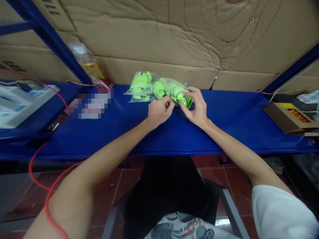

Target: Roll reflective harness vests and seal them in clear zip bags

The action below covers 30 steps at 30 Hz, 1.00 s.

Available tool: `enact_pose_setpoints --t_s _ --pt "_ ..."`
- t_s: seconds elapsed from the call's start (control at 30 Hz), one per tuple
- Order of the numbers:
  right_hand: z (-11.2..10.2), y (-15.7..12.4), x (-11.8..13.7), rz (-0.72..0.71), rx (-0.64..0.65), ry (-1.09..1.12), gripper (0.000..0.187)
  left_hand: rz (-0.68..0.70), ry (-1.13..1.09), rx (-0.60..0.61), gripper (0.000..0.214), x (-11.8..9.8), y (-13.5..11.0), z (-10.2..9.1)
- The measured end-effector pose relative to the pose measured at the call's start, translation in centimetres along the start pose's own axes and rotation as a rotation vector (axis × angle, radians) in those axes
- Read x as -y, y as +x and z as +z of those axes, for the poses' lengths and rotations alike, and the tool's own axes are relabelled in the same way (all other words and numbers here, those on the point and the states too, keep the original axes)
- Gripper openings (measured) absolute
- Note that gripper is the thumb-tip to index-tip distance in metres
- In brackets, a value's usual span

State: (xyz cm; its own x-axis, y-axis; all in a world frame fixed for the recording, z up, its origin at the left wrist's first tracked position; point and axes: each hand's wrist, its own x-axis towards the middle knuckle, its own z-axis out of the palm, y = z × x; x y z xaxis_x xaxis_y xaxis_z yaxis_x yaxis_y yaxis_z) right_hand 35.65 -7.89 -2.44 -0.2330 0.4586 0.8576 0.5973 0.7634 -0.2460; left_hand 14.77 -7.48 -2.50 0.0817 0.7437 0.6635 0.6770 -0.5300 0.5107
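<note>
On the blue table, a folded neon-green vest with silver reflective strips (pixel 179 92) lies at the right end of a row, partly inside a clear plastic bag (pixel 171 83). My right hand (pixel 198 106) grips its right end, thumb below and fingers above. My left hand (pixel 161 111) is closed in a pinch at the near edge of the bag; the exact bit between its fingertips is hidden. Beside them on the left lie more bagged neon-green bundles (pixel 141 83), at least two, stacked against each other.
A bottle with a yellow and red label (pixel 93 68) leans near the cardboard backing (pixel 149 36). An open cardboard box (pixel 290 118) sits at the right end of the blue table (pixel 231 122). A red hose (pixel 47 202) loops at the left, close to my left arm. White items (pixel 25 103) lie far left.
</note>
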Motion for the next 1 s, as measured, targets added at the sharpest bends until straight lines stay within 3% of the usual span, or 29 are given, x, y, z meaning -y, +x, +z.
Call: enact_pose_setpoints --t_s 0.33,0.6,0.67,0.77,0.83,0.9,1.0 --pt "0.0 -0.1 -1.0 0.036 0.098 -0.15 0.031 0.3 -0.003 0.028 0.035 0.0 -0.8 0.3" --pt "-0.2 -0.1 -0.7 -0.078 0.235 -0.11 0.027 0.108 -0.392 -0.072 0.038 1.6 -0.1 1.5" --pt "0.1 -0.1 -0.9 -0.072 0.225 -0.03 0.041 0.075 -0.456 -0.026 0.046 2.2 0.2 1.4" --pt "0.8 -0.3 -1.8 0.031 0.133 0.085 0.083 0.093 -0.426 0.052 0.074 2.6 0.5 0.9" --pt "1.1 -0.4 -2.5 0.121 0.127 0.102 0.109 0.105 -0.352 0.065 0.072 2.4 0.5 0.5" --pt "1.1 -0.5 -2.7 0.209 0.184 0.106 0.118 0.114 -0.294 0.074 0.061 2.2 0.3 0.3" --pt "0.7 -0.4 -2.0 0.314 0.238 0.109 0.11 0.152 -0.283 0.058 0.053 1.9 0.0 0.3"
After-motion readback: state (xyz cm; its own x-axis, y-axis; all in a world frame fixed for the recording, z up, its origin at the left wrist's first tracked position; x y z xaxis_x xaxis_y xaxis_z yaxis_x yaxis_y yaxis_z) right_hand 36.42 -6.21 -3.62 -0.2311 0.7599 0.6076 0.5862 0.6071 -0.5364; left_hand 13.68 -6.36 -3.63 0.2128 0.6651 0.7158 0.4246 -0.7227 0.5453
